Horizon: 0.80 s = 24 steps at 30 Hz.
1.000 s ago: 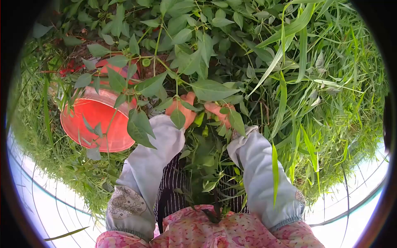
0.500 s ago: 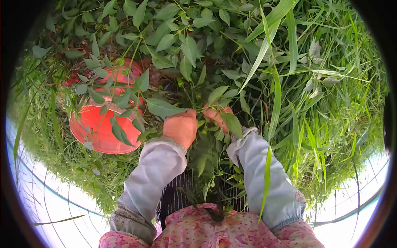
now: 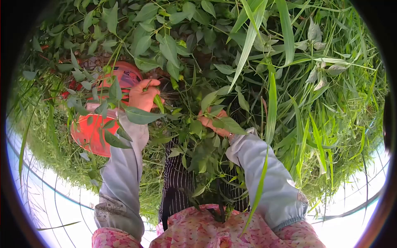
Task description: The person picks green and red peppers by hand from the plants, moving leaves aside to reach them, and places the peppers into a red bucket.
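Observation:
My left hand is closed on a green chili pepper, which hangs down from the fingers. That hand is at the near side of a red bucket, with leaves in front of the wrist. My right hand is among the leaves of the pepper plant, its fingers curled and partly covered by foliage. What it grips is hidden. Another green pepper hangs on the plant between the two hands.
A red plastic container lies in the grass at the left, partly behind leaves. Tall grass fills the right side, and a long blade rises near my right forearm. White sheeting with thin lines borders the lower left.
My left hand has moved left and away from me, off the spot beside my right hand, and now a green chili pepper shows in it. My right hand has hardly moved.

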Available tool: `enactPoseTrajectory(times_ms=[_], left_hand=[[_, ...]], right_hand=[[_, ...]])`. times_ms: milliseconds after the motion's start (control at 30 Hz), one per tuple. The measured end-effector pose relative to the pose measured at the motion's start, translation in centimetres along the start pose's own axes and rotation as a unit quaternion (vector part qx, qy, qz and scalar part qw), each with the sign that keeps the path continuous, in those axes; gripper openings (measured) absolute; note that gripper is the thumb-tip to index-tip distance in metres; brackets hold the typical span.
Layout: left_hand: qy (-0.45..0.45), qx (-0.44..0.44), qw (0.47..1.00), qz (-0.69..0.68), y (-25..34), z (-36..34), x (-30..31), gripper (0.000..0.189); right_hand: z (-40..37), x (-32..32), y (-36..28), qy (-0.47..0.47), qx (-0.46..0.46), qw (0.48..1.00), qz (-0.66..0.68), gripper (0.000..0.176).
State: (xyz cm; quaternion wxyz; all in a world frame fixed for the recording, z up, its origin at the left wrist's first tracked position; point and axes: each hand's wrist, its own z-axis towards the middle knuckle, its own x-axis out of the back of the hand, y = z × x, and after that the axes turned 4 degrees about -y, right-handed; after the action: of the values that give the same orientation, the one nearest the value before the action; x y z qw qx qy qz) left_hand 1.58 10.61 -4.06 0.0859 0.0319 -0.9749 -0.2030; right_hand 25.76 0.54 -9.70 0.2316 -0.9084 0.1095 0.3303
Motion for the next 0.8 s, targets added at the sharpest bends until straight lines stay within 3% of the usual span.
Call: enactPoseTrajectory(times_ms=[67,167,200,267,367,500,567,600,667,700,800], left_hand=[[0.025,0.009,0.986,0.162,-1.7,5.5,0.6,0.021],[0.024,0.026,0.917,0.398,-4.4,9.9,0.8,0.02],[0.015,0.032,0.898,0.439,-5.2,11.0,0.6,0.02],[-0.003,0.039,0.875,0.483,-7.1,11.9,1.1,0.019],[-0.027,0.04,0.865,0.499,-8.4,12.6,1.5,0.018],[-0.071,0.002,0.878,0.473,-8.9,12.1,2.2,0.017],[-0.113,-0.065,0.885,0.447,-9.7,12.5,2.8,0.017],[-0.131,-0.092,0.895,0.417,-9.8,12.3,2.6,0.017],[-0.119,0.024,0.97,0.213,-9.8,12.0,2.3,0.017],[-0.023,0.199,0.98,0.006,-7.5,9.5,0.5,0.016],[-0.054,0.183,0.981,-0.044,-6.4,7.8,-0.2,0.027]], right_hand=[[-0.4,0.1,0.9,-0.004,-0.008,0.995,0.101,0.022],[-0.7,0.0,1.8,0.018,-0.02,0.999,0.035,0.022],[-0.8,0.2,2.4,-0.009,-0.008,0.984,0.176,0.023],[-0.6,0.8,3.5,-0.065,0.019,0.895,0.441,0.024],[-0.6,1.2,3.7,-0.117,0.049,0.934,0.334,0.025],[-0.9,0.1,2.5,0.006,-0.002,0.98,0.198,0.021],[-0.8,-0.2,2.6,0.021,-0.007,0.97,0.242,0.019],[-0.9,-0.4,2.0,0.02,-0.001,0.983,0.182,0.018],[-0.8,-0.7,0.8,0.015,0.013,0.998,0.062,0.017],[-0.7,-0.9,0.7,0.02,0.009,0.999,0.048,0.016],[-0.5,-1.1,0.2,0.028,0.004,1.0,-0.007,0.015]])
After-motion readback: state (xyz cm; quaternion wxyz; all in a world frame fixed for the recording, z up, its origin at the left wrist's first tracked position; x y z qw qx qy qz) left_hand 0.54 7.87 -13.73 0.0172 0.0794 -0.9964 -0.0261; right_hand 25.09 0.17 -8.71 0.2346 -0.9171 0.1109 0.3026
